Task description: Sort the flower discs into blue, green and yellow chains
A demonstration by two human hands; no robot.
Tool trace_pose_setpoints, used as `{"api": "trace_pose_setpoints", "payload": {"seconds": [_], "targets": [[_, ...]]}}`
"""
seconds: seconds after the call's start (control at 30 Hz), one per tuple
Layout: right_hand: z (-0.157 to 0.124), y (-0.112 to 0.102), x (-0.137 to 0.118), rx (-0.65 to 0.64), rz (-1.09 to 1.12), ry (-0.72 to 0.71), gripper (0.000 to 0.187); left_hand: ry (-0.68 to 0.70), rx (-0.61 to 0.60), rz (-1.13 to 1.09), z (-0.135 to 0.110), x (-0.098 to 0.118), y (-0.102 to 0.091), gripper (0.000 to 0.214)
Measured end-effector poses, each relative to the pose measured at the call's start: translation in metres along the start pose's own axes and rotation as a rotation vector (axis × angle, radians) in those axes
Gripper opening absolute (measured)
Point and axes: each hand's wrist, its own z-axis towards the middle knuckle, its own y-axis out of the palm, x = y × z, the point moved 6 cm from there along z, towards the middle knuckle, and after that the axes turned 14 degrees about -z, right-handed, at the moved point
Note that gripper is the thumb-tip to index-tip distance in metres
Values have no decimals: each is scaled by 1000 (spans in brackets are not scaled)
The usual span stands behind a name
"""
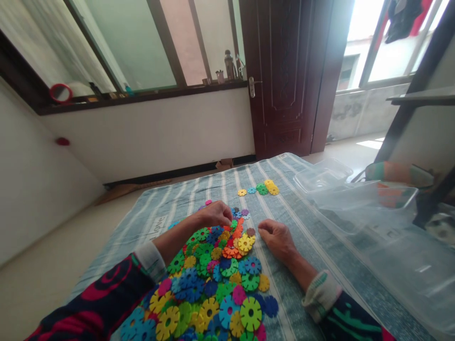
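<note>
Presently, flat toothed plastic discs (213,284) in many colours, each with a round centre hole, lie heaped on a striped woven cloth (170,208). The left hand (215,214) sits at the heap's far edge, fingers bent down onto the discs; whether they grip one cannot be told. The right hand (279,238) rests on the cloth just beside the heap, fingers loosely curled, nothing visible in them. A small disc group (263,188) lies beyond. Clear plastic tubs (369,203) stand to the right, contents indiscernible.
</note>
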Motion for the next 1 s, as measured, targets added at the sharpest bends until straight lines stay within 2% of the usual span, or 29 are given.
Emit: {"api": "trace_pose_setpoints", "payload": {"seconds": [0.13, 0.3, 0.37, 0.5, 0.6, 0.8, 1.0], "targets": [[-1, 0, 1, -4, -10, -3, 18, 15, -54, 41, -49, 7, 11, 5], [-1, -1, 1, -6, -12, -9, 19, 246, -167, 269, -97, 44, 57, 9], [-1, -2, 1, -2, -3, -13, 19, 269, -195, 388, -107, 50, 80, 8], [-1, -3, 1, -13, 3, -14, 18, 295, -134, 634, -109, 46, 115, 10], [0, -3, 2, -16, 2, -7, 18, 283, -101, 722, -103, 37, 130, 16], [2, -2, 4, -13, -13, 7, 17, 259, -76, 809, -99, 36, 130, 16], [2, -3, 4, -6, -7, 2, 17, 302, -101, 905, -100, 30, 136, 22]]}}
